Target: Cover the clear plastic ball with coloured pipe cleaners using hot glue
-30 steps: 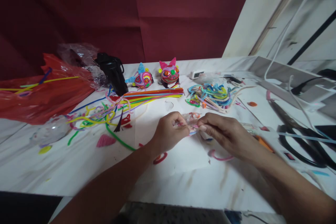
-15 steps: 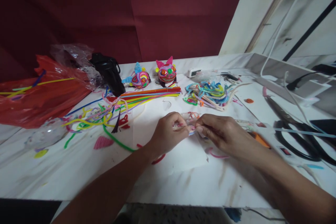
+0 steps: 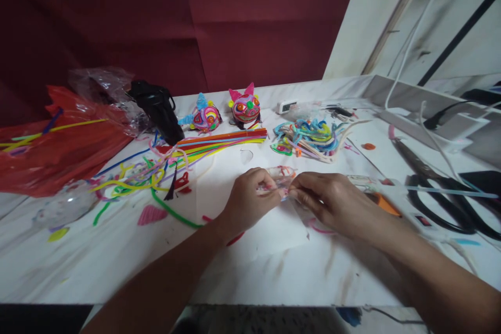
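Above a white paper sheet [image 3: 270,240], my left hand [image 3: 250,195] and my right hand [image 3: 324,193] meet fingertip to fingertip. Both hands are closed in a pinch; whatever they hold between them is too small and blurred to name. Just behind the fingertips lies clear plastic with orange and pink bits [image 3: 284,171]. Short red pieces [image 3: 235,238] show beside my left wrist, and a pink curved strip [image 3: 319,227] lies under my right hand.
Two colourful animal heads [image 3: 245,107] stand at the back, behind straight pipe cleaners [image 3: 223,141]. A curled bundle [image 3: 313,135] is right of them. Large scissors [image 3: 426,167] lie right, a black bottle [image 3: 158,112] leans left, near a red plastic bag [image 3: 78,141].
The view has shifted slightly, so the things on the table appear a little further left. My hands stay together in nearly the same pinching pose.
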Demonstrator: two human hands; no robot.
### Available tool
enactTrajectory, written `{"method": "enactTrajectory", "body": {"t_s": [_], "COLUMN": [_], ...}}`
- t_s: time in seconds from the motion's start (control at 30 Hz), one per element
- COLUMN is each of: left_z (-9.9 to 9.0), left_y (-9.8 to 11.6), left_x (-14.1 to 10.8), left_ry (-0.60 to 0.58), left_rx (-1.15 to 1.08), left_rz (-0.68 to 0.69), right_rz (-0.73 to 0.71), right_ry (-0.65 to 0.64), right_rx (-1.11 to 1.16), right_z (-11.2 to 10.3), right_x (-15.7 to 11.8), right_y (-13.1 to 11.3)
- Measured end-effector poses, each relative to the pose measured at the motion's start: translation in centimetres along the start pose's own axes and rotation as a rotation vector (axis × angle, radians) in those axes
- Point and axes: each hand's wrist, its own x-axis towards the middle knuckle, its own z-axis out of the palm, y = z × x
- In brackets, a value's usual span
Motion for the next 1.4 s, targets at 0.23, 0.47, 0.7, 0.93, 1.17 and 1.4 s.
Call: {"method": "enactTrajectory", "body": {"t_s": [0.23, 0.47, 0.7, 0.93, 1.17, 1.4], "left_z": [0.3, 0.0, -0.3, -0.5, -0.6, -0.6], "left_y": [-0.3, -0.1, 0.0, 0.6, 0.5, 0.7], "left_x": [-0.1, 0.0, 0.1, 0.2, 0.4, 0.4], "left_ry": [0.022, 0.04, 0.029, 0.036, 0.036, 0.039], "left_rx": [0.031, -0.013, -0.029, -0.038, -0.149, -0.292], "left_rz": [0.016, 0.005, -0.054, -0.111, -0.255, -0.374], "right_rz": [0.028, 0.032, 0.01, 0.016, 0.136, 0.22], "right_ry": [0.015, 0.107, 0.215, 0.242, 0.263, 0.241], "right_rx": [0.027, 0.059, 0.074, 0.086, 0.247, 0.373], "right_z": [0.1, 0.2, 0.0, 0.1, 0.6, 0.9], "right_x": [0.0, -0.1, -0.3, 0.0, 0.3, 0.5], "right_y": [-0.5, -0.5, -0.4, -0.4, -0.1, 0.3]}}
